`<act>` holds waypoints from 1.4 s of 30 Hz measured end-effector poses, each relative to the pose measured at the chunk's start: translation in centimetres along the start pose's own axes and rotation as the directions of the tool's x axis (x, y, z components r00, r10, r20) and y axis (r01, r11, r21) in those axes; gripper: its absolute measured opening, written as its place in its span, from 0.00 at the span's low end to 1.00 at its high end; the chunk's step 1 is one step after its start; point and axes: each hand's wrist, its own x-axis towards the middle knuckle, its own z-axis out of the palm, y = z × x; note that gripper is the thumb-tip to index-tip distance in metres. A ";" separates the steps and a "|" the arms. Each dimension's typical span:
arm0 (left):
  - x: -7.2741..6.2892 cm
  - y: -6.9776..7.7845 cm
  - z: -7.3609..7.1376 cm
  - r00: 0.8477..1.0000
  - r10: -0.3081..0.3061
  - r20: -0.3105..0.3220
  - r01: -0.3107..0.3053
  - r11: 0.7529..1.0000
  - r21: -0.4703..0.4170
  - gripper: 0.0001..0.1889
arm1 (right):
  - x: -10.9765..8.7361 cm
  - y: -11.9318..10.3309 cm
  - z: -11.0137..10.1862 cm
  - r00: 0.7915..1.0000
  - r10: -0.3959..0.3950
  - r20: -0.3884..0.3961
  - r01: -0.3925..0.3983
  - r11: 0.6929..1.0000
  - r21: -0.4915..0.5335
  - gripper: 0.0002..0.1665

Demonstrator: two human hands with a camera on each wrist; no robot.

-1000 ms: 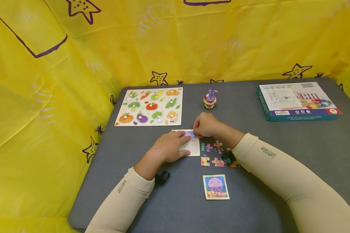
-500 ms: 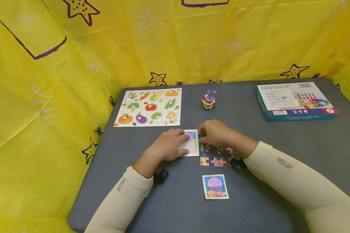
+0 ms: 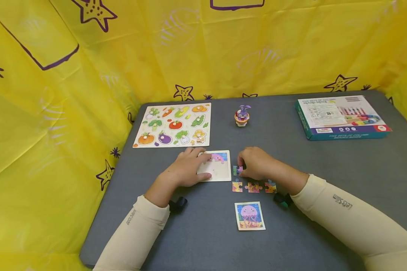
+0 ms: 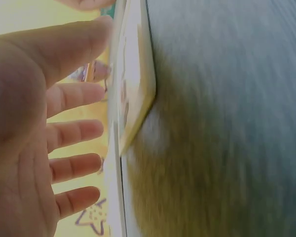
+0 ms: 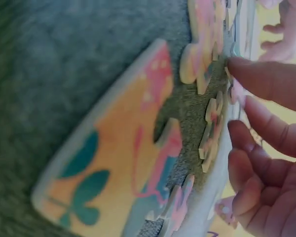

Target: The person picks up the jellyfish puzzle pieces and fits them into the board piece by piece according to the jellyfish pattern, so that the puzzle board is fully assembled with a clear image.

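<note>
A shallow puzzle tray [image 3: 217, 174] lies on the table, pink and blue jigsaw pieces [image 3: 220, 157] fitted along its far side. My left hand [image 3: 187, 167] reaches over the tray's left part, fingers extended and thumb at the near edge; the left wrist view has the fingers straight and spread beside the tray [image 4: 138, 74]. Right of the tray, my right hand [image 3: 257, 164] pinches a green and purple puzzle piece [image 3: 236, 171] between thumb and index finger; in the right wrist view the fingertips close on a pink piece [image 5: 238, 92]. Loose jigsaw pieces [image 3: 253, 187] lie in a row nearer me.
A jellyfish picture card [image 3: 250, 216] lies in front of the pieces. Behind the tray is a vegetable peg board [image 3: 186, 133]. A purple rabbit figure [image 3: 242, 116] stands at the back, and a teal-sided box [image 3: 342, 117] lies back right. Yellow cloth [image 3: 224, 56] hangs behind the table.
My right hand has moved from the tray's far right corner down and right to the loose pieces. My left hand has slid slightly left, uncovering more of the fitted pink pieces.
</note>
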 end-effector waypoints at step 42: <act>2.0 -2.3 -0.1 0.993 -0.047 -0.106 0.040 0.997 -0.065 0.10 | 8.3 -5.3 0.7 1.000 0.002 -0.026 0.003 0.986 0.167 0.05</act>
